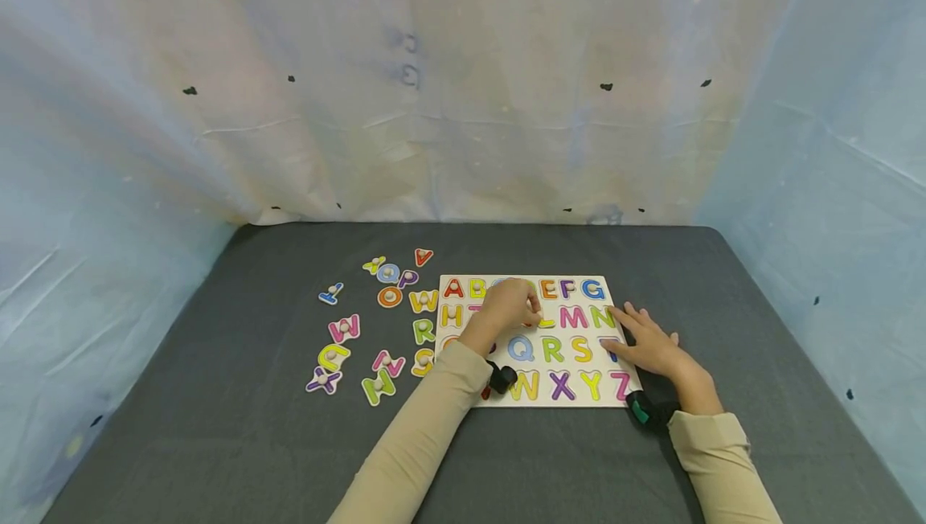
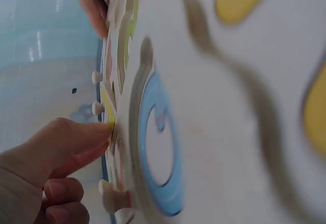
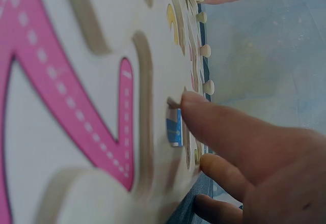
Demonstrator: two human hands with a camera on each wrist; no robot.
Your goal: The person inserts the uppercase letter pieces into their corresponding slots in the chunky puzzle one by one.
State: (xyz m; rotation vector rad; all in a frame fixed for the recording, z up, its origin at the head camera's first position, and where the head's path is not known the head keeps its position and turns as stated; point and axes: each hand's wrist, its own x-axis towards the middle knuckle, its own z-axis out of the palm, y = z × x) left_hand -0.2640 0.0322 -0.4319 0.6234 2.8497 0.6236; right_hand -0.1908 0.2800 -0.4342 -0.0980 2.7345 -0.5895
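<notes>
A white wooden alphabet puzzle board (image 1: 604,370) lies on the dark table, with letter recesses in rows. Over its middle, my left hand (image 1: 510,304) pinches a yellow letter piece (image 2: 110,111), which looks like the L, tilted at its recess. That wrist hides part of the board's left side. My right hand (image 1: 647,345) rests at the board's right edge, fingers extended onto it near the N and T recesses; its fingertips touch the board in the right wrist view. Knobbed pieces sit in the board, including a red A (image 1: 453,288) and a yellow-green B (image 1: 477,288).
Left of the board lie several loose knobbed letters, among them an orange O (image 1: 390,297), a yellow W (image 1: 423,301), a green R (image 1: 424,331) and a purple X (image 1: 323,379). The dark tablecloth (image 1: 239,427) meets a hanging sheet (image 1: 463,146) at the back.
</notes>
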